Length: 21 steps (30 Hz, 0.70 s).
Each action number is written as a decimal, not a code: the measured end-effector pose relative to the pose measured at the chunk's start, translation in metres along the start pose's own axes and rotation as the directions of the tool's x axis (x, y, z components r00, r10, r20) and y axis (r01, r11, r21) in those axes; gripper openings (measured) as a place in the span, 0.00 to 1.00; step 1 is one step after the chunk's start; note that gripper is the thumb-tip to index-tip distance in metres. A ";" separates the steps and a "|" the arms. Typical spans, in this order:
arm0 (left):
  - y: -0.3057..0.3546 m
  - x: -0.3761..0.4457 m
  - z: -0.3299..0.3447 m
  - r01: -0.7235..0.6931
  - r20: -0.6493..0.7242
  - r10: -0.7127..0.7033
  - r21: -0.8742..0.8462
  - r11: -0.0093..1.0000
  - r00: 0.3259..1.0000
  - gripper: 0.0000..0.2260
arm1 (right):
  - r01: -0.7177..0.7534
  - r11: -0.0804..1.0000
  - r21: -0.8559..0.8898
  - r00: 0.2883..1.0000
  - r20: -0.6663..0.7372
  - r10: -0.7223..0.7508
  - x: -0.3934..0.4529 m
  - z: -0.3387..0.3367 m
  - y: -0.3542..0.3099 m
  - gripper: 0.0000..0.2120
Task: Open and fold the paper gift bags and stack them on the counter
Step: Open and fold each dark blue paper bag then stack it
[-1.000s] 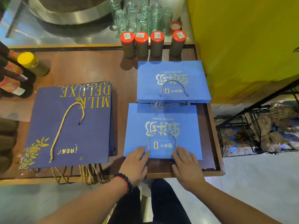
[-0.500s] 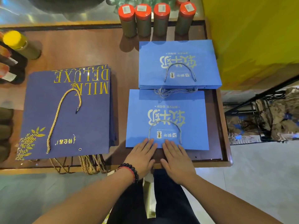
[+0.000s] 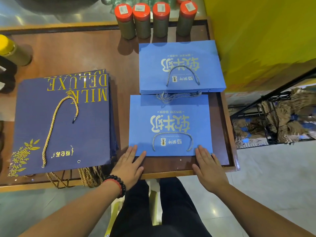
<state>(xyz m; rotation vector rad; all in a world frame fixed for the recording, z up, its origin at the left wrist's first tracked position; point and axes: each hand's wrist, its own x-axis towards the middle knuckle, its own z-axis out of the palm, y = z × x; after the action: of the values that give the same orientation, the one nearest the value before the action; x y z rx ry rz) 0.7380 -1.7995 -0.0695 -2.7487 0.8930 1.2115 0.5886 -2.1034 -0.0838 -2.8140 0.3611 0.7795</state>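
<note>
Light-blue paper gift bag (image 3: pixel 169 125) lies folded flat on the wooden counter (image 3: pixel 77 52), near the front edge on the right side. Its long axis runs left to right, and its print reads upside down from the wearer's side, with the grey cord handle (image 3: pixel 172 140) looped on top toward the near edge. Left hand (image 3: pixel 130 165) and right hand (image 3: pixel 207 165) lie flat with fingers straight, fingertips on the bag's two near corners, gripping nothing. Just behind it sits a stack of identical blue bags (image 3: pixel 181 65), turned the same way, touching or slightly overlapping its far edge. A stack of navy "MILK DELUXE" bags (image 3: pixel 63 124) lies to the left; its gold cords hang over the counter edge. Four red-lidded jars (image 3: pixel 155 21) stand at the back. A yellow-capped bottle (image 3: pixel 10 50) is cut off at the left border.
</note>
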 end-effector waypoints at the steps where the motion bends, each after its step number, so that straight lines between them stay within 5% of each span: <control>1: 0.002 0.000 -0.002 0.005 0.003 -0.005 -0.028 1.000 1.000 0.25 | -0.026 0.999 0.032 1.000 0.017 0.026 0.001 -0.001 0.000 0.30; 5: 0.017 0.001 -0.013 0.087 -0.058 -0.109 -0.300 0.950 0.992 0.23 | -0.298 0.867 0.399 0.948 0.016 0.318 0.018 -0.015 -0.008 0.30; 8: 0.024 0.015 -0.023 0.210 -0.134 -0.330 -0.540 0.815 0.935 0.23 | -0.367 0.746 0.556 0.907 0.037 0.419 0.031 -0.025 -0.013 0.30; 11: 0.031 0.026 -0.042 0.206 -0.131 -0.497 -0.798 0.566 0.858 0.20 | -0.397 0.502 0.769 0.842 0.088 0.532 0.039 -0.044 -0.012 0.23; 14: 0.034 0.024 -0.056 0.239 0.029 -0.576 -0.926 0.292 0.817 0.17 | -0.447 0.283 0.848 0.785 0.221 0.579 0.041 -0.061 -0.004 0.16; 18: 0.034 0.006 -0.059 0.198 0.036 -0.569 -0.954 0.226 0.822 0.14 | -0.445 0.209 0.871 0.773 0.256 0.581 0.021 -0.077 0.002 0.08; 21: 0.039 -0.014 -0.064 0.124 -0.012 -0.601 -0.975 0.183 0.799 0.15 | -0.381 0.260 0.887 0.787 0.164 0.595 0.003 -0.086 -0.001 0.08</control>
<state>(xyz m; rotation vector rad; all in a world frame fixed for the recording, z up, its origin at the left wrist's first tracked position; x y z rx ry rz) 0.7540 -1.8399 -0.0071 -3.7749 -1.0849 1.3057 0.6324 -2.1249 -0.0129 -1.6721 1.3141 0.1880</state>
